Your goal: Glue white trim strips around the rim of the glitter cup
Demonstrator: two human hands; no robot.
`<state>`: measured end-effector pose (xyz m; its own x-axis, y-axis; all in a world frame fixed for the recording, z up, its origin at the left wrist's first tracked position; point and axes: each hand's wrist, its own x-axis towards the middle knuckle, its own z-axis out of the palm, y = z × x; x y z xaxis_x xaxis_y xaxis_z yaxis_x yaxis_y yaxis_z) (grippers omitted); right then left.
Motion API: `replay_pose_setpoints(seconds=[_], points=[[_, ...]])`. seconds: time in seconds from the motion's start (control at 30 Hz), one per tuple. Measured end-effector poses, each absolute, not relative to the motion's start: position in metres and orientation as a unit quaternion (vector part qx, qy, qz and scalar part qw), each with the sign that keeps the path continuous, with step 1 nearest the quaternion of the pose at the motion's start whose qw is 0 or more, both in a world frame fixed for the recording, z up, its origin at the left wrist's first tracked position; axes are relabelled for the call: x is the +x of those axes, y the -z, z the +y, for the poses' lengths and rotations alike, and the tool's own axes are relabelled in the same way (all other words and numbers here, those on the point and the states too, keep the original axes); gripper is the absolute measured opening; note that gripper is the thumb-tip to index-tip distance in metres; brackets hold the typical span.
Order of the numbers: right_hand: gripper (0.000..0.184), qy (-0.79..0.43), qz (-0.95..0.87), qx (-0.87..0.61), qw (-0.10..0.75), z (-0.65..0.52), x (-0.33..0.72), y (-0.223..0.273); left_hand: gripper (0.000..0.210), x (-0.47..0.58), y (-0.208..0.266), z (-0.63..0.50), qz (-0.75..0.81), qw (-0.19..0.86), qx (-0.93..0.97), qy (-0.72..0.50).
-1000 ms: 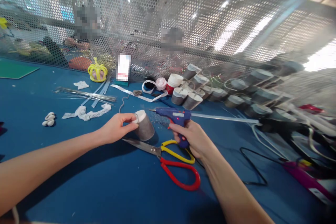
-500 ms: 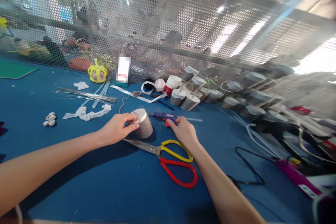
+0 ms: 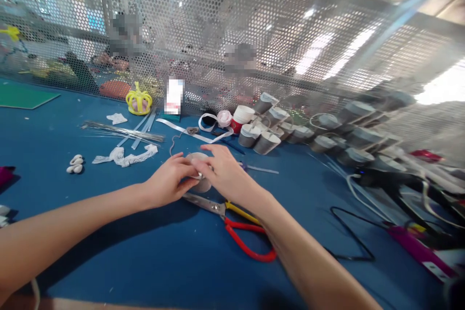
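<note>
A grey cup with a pale rim (image 3: 203, 186) stands on the table between my hands, partly covered by them. My left hand (image 3: 172, 180) is closed in a pinch at its near left rim, on a thin grey cord (image 3: 172, 145) that runs back to a small bundle (image 3: 192, 131). My right hand (image 3: 232, 172) reaches over the cup from the right, fingers apart, thumb touching near the left fingertips. Behind that hand the glue gun (image 3: 242, 165) is nearly hidden; its clear glue stick (image 3: 263, 170) sticks out. Scissors with red and yellow handles (image 3: 250, 251) lie under my right wrist.
Several grey cups (image 3: 267, 142) are grouped at the back right. Wires (image 3: 123, 131), white fabric scraps (image 3: 125, 156) and white pebble-like pieces (image 3: 75, 164) lie left. A phone (image 3: 174, 97) stands by the mesh panel. A purple power strip (image 3: 417, 251) and cables occupy the right.
My right hand has let go of the glue gun and moved left onto the cup's rim. My left hand stays at the rim with the cord.
</note>
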<state>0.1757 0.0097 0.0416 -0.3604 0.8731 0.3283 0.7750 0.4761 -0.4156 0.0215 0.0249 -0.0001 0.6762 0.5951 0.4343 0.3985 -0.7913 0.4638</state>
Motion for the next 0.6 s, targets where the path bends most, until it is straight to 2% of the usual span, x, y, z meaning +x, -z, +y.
replay_pose_setpoints(seconds=[0.07,0.17,0.23,0.33,0.47,0.6], points=[[0.024,-0.161,-0.800,-0.519,0.254,0.013,0.174,-0.043,0.013,0.021,-0.001,0.025,0.272,0.157,0.905,-0.287],[0.016,-0.250,-0.728,-0.533,0.351,0.011,0.179,-0.045,0.013,0.020,-0.005,0.027,0.289,0.177,0.896,-0.286],[0.012,-0.304,-0.670,-0.531,0.420,0.006,0.184,-0.045,0.015,0.018,-0.008,0.028,0.310,0.232,0.874,-0.294],[0.013,-0.385,-0.595,-0.518,0.479,0.000,0.191,-0.040,0.018,0.017,-0.012,0.029,0.322,0.340,0.827,-0.311],[0.013,-0.433,-0.516,-0.511,0.534,-0.004,0.195,-0.032,0.017,0.018,-0.016,0.027,0.311,0.403,0.804,-0.308],[0.019,-0.452,-0.485,-0.513,0.545,-0.004,0.196,-0.026,0.017,0.019,-0.018,0.025,0.296,0.427,0.801,-0.297]])
